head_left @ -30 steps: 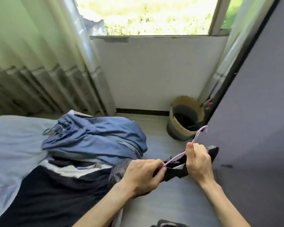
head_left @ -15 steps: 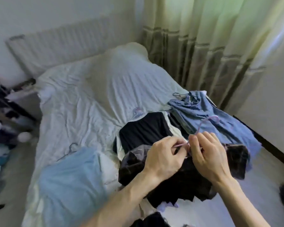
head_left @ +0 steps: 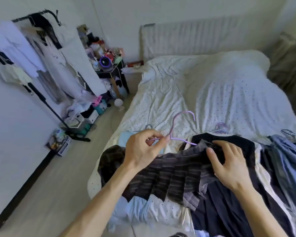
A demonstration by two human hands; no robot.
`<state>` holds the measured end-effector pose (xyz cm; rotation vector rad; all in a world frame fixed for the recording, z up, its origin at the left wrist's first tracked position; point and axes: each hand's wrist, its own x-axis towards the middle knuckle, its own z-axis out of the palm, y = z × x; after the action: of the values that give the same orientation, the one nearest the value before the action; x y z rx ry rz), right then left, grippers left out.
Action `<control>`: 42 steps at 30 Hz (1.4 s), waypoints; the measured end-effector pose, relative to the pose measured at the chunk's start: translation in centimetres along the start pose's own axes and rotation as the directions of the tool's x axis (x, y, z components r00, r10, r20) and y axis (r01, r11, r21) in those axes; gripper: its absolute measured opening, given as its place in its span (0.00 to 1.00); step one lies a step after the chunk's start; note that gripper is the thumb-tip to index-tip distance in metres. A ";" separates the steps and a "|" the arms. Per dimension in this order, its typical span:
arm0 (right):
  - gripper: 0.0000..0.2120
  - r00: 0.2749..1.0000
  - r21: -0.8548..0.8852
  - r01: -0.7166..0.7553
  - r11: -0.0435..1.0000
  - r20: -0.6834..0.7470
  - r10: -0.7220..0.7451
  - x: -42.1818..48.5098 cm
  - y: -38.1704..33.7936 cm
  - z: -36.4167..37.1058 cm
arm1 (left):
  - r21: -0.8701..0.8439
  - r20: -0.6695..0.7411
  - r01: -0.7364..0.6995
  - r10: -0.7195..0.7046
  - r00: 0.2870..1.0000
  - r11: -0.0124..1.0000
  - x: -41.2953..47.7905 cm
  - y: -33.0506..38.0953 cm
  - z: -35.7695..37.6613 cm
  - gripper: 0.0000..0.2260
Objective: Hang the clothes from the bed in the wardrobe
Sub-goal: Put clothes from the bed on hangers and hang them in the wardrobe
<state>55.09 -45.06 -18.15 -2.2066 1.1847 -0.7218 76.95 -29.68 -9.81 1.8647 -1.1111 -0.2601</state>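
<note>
Step in hand: the pleated skirt (head_left: pixel 174 173) is judged to be in the middle of being fitted onto the lilac hanger (head_left: pixel 183 141); nothing from the bed (head_left: pixel 229 93) is seen being carried off yet.
Left hand (head_left: pixel 142 151): one arm of the hanger is pinched between thumb and fingers (head_left: pixel 158 141), with the hook held up and away.
Right hand (head_left: pixel 229 166): the skirt's waistband is gripped, the fingers (head_left: pixel 214 158) curled round bunched cloth just beside the hanger's other arm.
Skirt: it is spread over the near edge of the bed, on top of a dark garment (head_left: pixel 229 211).
Other clothes: a blue garment (head_left: pixel 289 159) is left lying at the right.
Wardrobe: it cannot be made out; a clothes rail (head_left: pixel 32 57) is seen by the left wall, well apart from the bed.
Next move: the waistband probably needs to be secured on the hanger, so that the skirt can be lifted without slipping.
</note>
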 end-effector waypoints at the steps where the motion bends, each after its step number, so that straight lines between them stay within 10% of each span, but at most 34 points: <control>1: 0.26 1.000 0.048 0.000 0.999 0.029 -0.002 0.1 -0.5 0.7 | -0.005 -0.036 0.011 -0.011 0.999 1.000 0.0 -0.7 -1.3 0.11; 9: 0.04 0.974 0.281 -0.030 0.959 0.225 -0.036 0.3 -5.7 6.3 | 0.099 -0.222 -0.027 0.049 0.974 0.995 0.9 -5.5 -10.3 0.12; 18: 0.06 0.911 0.230 -0.219 0.948 0.395 0.114 6.4 -7.8 16.2 | 0.090 -0.074 0.143 -0.137 0.988 0.986 10.3 -16.4 -12.2 0.09; 31: 0.13 0.627 -0.129 -0.675 0.727 0.421 0.656 24.4 -0.3 36.7 | 0.159 0.330 0.337 -0.371 0.868 0.928 32.6 -43.4 2.4 0.06; 42: 0.27 0.616 -0.250 -0.619 0.744 0.432 0.658 28.9 6.5 48.7 | 0.528 0.349 0.225 -0.451 0.822 0.819 36.6 -60.9 15.8 0.14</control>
<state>97.51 -63.31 -51.54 -1.6490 1.5752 0.2002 124.43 -57.41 -57.44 2.5380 -1.2061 -0.7391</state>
